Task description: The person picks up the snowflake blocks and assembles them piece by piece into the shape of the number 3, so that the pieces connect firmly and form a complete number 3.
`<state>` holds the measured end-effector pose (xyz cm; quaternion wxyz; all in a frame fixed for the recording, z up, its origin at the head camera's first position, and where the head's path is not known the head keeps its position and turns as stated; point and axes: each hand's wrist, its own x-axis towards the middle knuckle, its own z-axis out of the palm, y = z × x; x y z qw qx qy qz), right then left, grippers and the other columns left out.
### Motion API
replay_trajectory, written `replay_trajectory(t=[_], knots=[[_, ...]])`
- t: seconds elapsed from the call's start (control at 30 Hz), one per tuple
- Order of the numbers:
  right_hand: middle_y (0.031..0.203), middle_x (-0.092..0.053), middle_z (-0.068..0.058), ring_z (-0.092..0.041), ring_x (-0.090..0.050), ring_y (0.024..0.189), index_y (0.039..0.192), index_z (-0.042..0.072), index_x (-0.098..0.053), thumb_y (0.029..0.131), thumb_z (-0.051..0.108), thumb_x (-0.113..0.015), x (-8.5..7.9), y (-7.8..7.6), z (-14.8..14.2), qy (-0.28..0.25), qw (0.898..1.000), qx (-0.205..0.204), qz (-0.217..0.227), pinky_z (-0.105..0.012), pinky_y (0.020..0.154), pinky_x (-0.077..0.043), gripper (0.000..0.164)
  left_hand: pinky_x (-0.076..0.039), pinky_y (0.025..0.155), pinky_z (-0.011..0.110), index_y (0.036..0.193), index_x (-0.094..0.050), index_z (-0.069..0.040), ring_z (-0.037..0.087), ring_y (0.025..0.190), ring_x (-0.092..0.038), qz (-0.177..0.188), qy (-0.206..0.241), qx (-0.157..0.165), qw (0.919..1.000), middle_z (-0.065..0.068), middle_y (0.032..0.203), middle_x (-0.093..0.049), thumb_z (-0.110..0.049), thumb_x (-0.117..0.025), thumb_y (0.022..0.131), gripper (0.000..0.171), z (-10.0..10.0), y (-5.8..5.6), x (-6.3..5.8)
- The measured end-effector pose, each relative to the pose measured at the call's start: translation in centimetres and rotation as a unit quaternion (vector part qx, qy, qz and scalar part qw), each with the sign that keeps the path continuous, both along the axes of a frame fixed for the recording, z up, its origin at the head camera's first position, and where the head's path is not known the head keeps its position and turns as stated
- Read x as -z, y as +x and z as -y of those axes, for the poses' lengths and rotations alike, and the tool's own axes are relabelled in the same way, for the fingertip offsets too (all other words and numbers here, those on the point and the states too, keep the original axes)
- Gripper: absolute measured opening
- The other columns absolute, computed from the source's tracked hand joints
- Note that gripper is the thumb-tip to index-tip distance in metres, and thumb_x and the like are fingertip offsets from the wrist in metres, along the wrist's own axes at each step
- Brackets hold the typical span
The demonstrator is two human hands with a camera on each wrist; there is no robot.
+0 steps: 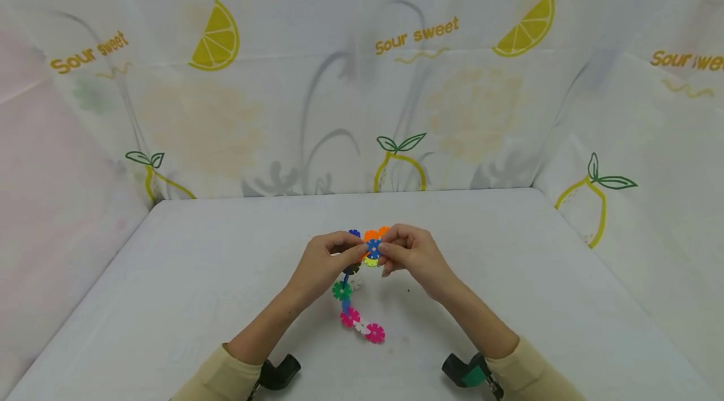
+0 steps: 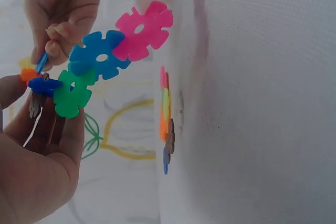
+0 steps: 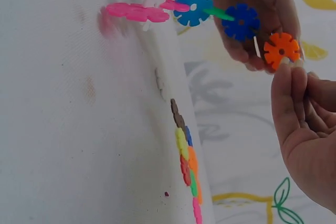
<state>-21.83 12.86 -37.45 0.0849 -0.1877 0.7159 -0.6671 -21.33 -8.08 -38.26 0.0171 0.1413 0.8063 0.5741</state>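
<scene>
Slotted plastic flower discs are joined into a chain. My left hand pinches its upper end, near an orange disc and a brown disc. From there the chain hangs through a dark blue disc, a green disc, a lighter blue disc and a pink disc, then white and another pink disc. Thumb and fingers of my right hand pinch a blue disc, which sits edge-close to the orange one between both hands.
Loose discs lie behind the hands on the white table, among them a yellow disc and a brown disc. A single white disc rests nearer. Printed white cloth walls the table's back and sides.
</scene>
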Motion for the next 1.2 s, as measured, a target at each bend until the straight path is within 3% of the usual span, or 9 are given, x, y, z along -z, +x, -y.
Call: replay_trajectory(t=[0.37, 0.47, 0.53, 0.63, 0.8, 0.87, 0.93, 1.03, 1.2], knots=[[0.083, -0.065, -0.009, -0.012, -0.065, 0.066, 0.109, -0.014, -0.057, 0.102, 0.013, -0.054, 0.4, 0.1, 0.3, 0.000, 0.999, -0.041, 0.010, -0.029, 0.075, -0.061, 0.028, -0.056, 0.070, 0.024, 0.098, -0.075, -0.010, 0.018, 0.083, -0.065, -0.034, 0.016, -0.037, 0.9986, 0.008, 0.091, -0.072, -0.027, -0.070, 0.093, 0.019, 0.4, 0.0, 0.1], [0.087, -0.064, -0.019, -0.015, -0.065, 0.069, 0.113, -0.014, -0.058, 0.102, 0.012, -0.052, 0.6, 0.1, 0.5, 0.034, 0.998, -0.053, 0.001, -0.029, 0.076, -0.060, 0.029, -0.056, 0.069, 0.025, 0.098, -0.075, -0.009, 0.020, 0.080, -0.064, -0.036, 0.024, -0.039, 0.9983, 0.009, 0.091, -0.072, -0.028, -0.070, 0.093, 0.020, 0.6, -0.1, -0.1], [0.092, -0.066, -0.023, -0.019, -0.066, 0.072, 0.114, -0.009, -0.063, 0.101, 0.011, -0.054, 0.9, 0.1, 0.7, 0.093, 0.994, -0.054, -0.024, -0.031, 0.076, -0.060, 0.026, -0.056, 0.070, 0.025, 0.098, -0.074, -0.009, 0.021, 0.080, -0.065, -0.035, 0.029, -0.037, 0.9983, 0.012, 0.092, -0.072, -0.029, -0.069, 0.093, 0.021, 0.7, -0.2, -0.3], [0.102, -0.071, -0.020, -0.021, -0.067, 0.084, 0.115, -0.001, -0.068, 0.098, 0.008, -0.057, 1.8, 0.1, 1.1, 0.204, 0.974, -0.065, -0.081, -0.030, 0.079, -0.058, 0.023, -0.056, 0.071, 0.025, 0.098, -0.074, -0.008, 0.024, 0.080, -0.066, -0.028, 0.035, -0.034, 0.9984, 0.017, 0.093, -0.071, -0.030, -0.069, 0.093, 0.023, 0.8, -0.3, -0.4], [0.120, -0.070, -0.008, -0.023, -0.064, 0.111, 0.119, 0.005, -0.069, 0.092, 0.004, -0.061, 3.0, 0.2, 1.5, 0.359, 0.910, -0.109, -0.179, -0.038, 0.095, -0.054, 0.028, -0.057, 0.071, 0.025, 0.098, -0.073, -0.007, 0.037, 0.083, -0.068, -0.021, 0.048, -0.029, 0.9982, 0.021, 0.092, -0.071, -0.029, -0.068, 0.094, 0.023, 0.8, -0.3, -0.5], [0.126, -0.067, -0.008, -0.025, -0.061, 0.120, 0.123, 0.006, -0.068, 0.091, 0.004, -0.063, 3.2, 0.3, 1.6, 0.394, 0.886, -0.127, -0.209, -0.042, 0.101, -0.052, 0.032, -0.057, 0.071, 0.024, 0.098, -0.073, -0.007, 0.035, 0.083, -0.069, -0.020, 0.048, -0.029, 0.9982, 0.020, 0.092, -0.071, -0.029, -0.068, 0.094, 0.023, 0.8, -0.3, -0.5], [0.131, -0.065, -0.006, -0.024, -0.058, 0.126, 0.127, 0.009, -0.066, 0.091, 0.006, -0.064, 3.3, 0.4, 1.6, 0.418, 0.870, -0.139, -0.223, -0.043, 0.105, -0.049, 0.036, -0.057, 0.071, 0.023, 0.098, -0.073, -0.007, 0.029, 0.081, -0.069, -0.018, 0.044, -0.033, 0.9983, 0.017, 0.091, -0.071, -0.029, -0.068, 0.094, 0.022, 0.8, -0.3, -0.5], [0.138, -0.061, -0.002, -0.021, -0.053, 0.133, 0.132, 0.013, -0.064, 0.092, 0.007, -0.063, 3.3, 0.5, 1.6, 0.434, 0.859, -0.161, -0.220, -0.043, 0.108, -0.047, 0.040, -0.056, 0.071, 0.023, 0.098, -0.073, -0.008, 0.022, 0.079, -0.068, -0.015, 0.036, -0.038, 0.9985, 0.013, 0.091, -0.072, -0.028, -0.069, 0.094, 0.021, 0.7, -0.3, -0.4], [0.137, -0.064, 0.002, -0.018, -0.055, 0.132, 0.129, 0.013, -0.067, 0.094, 0.010, -0.063, 3.1, 0.6, 1.8, 0.441, 0.850, -0.180, -0.225, -0.039, 0.108, -0.047, 0.035, -0.056, 0.072, 0.023, 0.098, -0.073, -0.007, 0.030, 0.083, -0.069, -0.001, 0.045, -0.038, 0.9983, 0.018, 0.093, -0.071, -0.026, -0.068, 0.094, 0.021, 0.8, -0.3, -0.3]])
